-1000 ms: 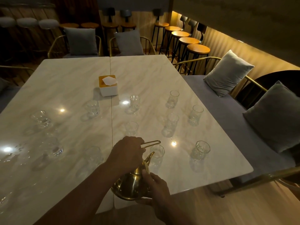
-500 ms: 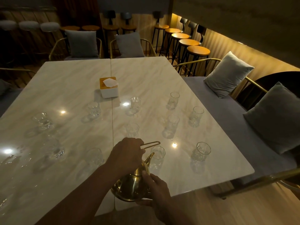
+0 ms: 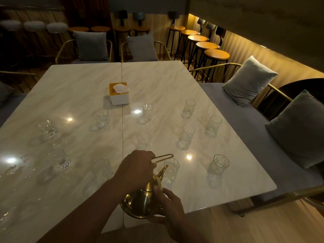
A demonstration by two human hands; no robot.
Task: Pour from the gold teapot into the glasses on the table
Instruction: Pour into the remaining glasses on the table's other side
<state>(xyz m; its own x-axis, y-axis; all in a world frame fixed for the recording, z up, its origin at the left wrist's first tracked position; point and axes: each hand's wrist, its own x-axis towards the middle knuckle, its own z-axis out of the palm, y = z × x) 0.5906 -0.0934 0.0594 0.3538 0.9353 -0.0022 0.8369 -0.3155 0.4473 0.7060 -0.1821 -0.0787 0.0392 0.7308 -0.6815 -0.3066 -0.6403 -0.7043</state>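
Little had changed since half a second before: both hands and the teapot kept the same pose, and the glasses stood where they had; only the view had shifted a touch.

The table point(image 3: 73, 95), a pale marble top with a seam down its middle, filled most of the view. Its far half lay bare apart from a tissue box point(image 3: 119, 93) on the seam, and its right edge ran alongside a grey bench point(image 3: 245, 137) with cushions. The near right corner was rounded, with wood floor beyond it.

Clear glasses were scattered over the near half, well apart from each other, with open lanes between them.

The teapot point(image 3: 140, 204) was tipped forward above the near edge, at the seam, its spout point(image 3: 163, 171) pointing at the rim of one glass point(image 3: 171, 170). No stream could be made out.

The left hand point(image 3: 135, 168) was closed around the wire handle point(image 3: 163, 157). The right hand point(image 3: 169, 204) cupped the pot's belly from below, thumb on its shoulder.
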